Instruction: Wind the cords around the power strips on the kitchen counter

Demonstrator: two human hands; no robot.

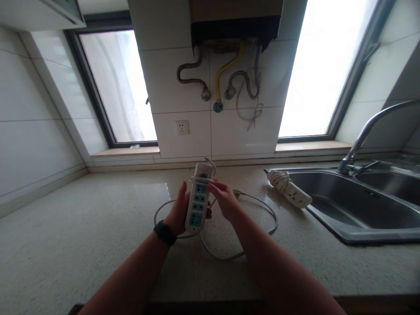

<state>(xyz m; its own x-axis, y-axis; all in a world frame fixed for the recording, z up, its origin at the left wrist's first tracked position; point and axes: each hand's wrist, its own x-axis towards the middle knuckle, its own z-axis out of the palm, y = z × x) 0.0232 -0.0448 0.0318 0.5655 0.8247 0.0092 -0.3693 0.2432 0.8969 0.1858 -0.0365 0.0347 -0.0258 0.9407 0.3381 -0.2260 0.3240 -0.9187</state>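
Observation:
A white power strip (199, 199) with teal socket faces is tilted up above the counter. My left hand (180, 210) wraps round it from the left and behind, its fingertips showing at the strip's right edge. Near the upper end, my right hand (225, 197) is closed in a pinch on the strip's grey cord (205, 180), which crosses the front of the strip there. The rest of the cord lies in loose loops on the counter, and a plug (236, 193) rests just right of my right hand.
On the right, a second white power strip (297, 194) with its cord wound round one end leans by the rim of the steel sink (328, 227). A faucet (364, 135) arches over the basin. The wall behind has an outlet (182, 127) and hanging pipes (219, 81).

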